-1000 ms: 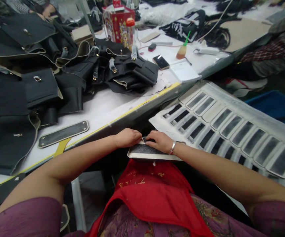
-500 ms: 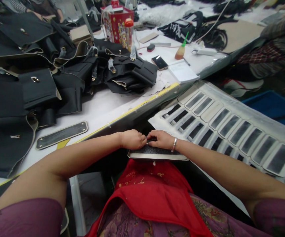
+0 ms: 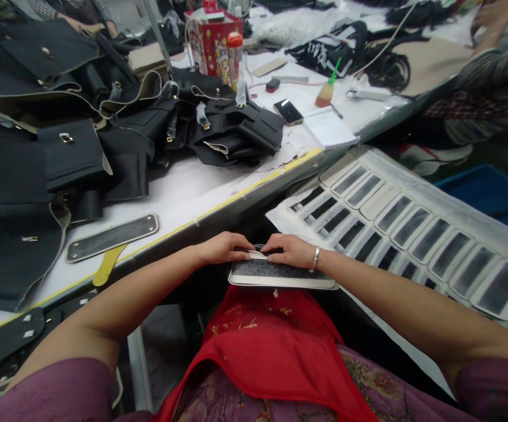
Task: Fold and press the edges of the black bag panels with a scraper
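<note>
Just above the red apron lies a dark panel [image 3: 280,271] with a pale border. My left hand [image 3: 229,246] grips its far edge near the left end, fingers closed over the rim. Beside it, my right hand [image 3: 289,251], with a silver bracelet at the wrist, pinches the same edge. The fingertips of both hands are close together, and a thin pale strip of the edge shows between them. What lies under the fingers is hidden.
Black leather bag parts [image 3: 73,149] are heaped on the white table [image 3: 179,187]. A dark strip [image 3: 113,237] lies near its edge. At right, a board [image 3: 438,196] carries rows of pale-edged panels. A person's arm [image 3: 495,29] shows at upper right.
My left hand has shifted slightly left and its fingers have stretched along the edge. My right hand's fingers lie flatter. More of the panel's surface shows, and the view has shifted slightly.
</note>
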Demonstrator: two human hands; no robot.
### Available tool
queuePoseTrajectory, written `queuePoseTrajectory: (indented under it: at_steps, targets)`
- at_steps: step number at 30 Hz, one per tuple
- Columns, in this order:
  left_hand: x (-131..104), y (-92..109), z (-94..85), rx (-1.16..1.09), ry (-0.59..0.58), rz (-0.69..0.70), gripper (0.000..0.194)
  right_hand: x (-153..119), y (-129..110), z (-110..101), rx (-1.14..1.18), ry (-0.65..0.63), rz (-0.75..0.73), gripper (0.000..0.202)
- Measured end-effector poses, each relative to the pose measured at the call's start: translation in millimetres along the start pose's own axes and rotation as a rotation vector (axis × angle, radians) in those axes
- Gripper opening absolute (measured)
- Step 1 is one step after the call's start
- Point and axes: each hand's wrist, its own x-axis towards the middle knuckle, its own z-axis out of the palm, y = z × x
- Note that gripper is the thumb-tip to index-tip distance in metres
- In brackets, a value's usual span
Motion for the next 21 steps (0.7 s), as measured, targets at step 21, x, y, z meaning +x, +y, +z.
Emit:
queuePoseTrajectory:
  at_steps: [21]
  targets:
    - [-19, -2, 4.1, 0.194, -0.02, 0.108, 0.03, -11, -5, 4, -0.064, 0.057, -0.01, 0.031]
